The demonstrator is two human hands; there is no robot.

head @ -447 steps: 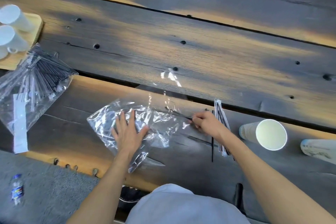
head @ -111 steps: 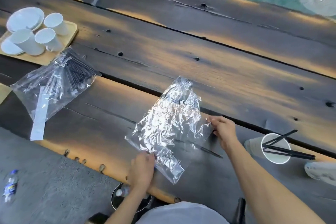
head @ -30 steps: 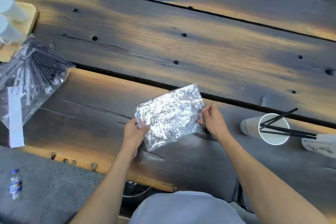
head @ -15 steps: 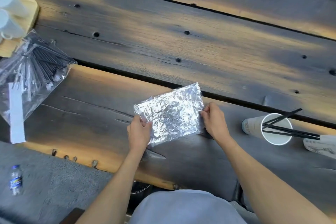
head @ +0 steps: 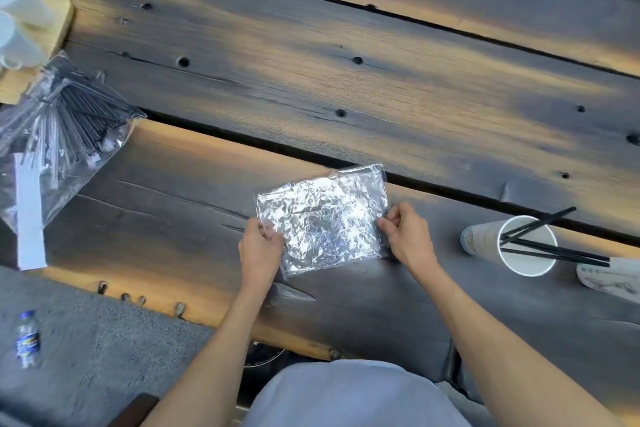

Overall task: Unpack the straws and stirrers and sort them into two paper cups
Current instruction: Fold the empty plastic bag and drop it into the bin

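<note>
**Fingers pinch folded empty bag at both ends; one cup loaded**

Fingers: left hand (head: 260, 250) is closed in a pinch on the near-left corner of the emptied clear plastic bag (head: 323, 218); right hand (head: 408, 236) is closed in a pinch on its right edge. Bag is crumpled, now folded to a compact rectangle, held just over the table.

Largest first. Dark plank table (head: 346, 80): wide bare boards beyond the hands, a long gap between planks running just behind the bag. Plenty of free room ahead and to the left of centre.

Full bag of straws and stirrers (head: 65, 128) lies at the far left, sealed as far as I can tell, overlapping the wooden tray (head: 59, 17) that carries white cups. It sits near the table's near-left edge.

Change since the earlier frames: the bag was spread flat with loose black sticks beside it; the sticks are now in the paper cup (head: 526, 246) at right, tips projecting over its rim. The bag has gone from opened out to folded small.

Judgement: first packet done. Second paper cup (head: 613, 277) lies at the right frame edge, seemingly on its side and empty. Next, set the wrapper aside and fetch the left bag; the long reach is clear.
</note>
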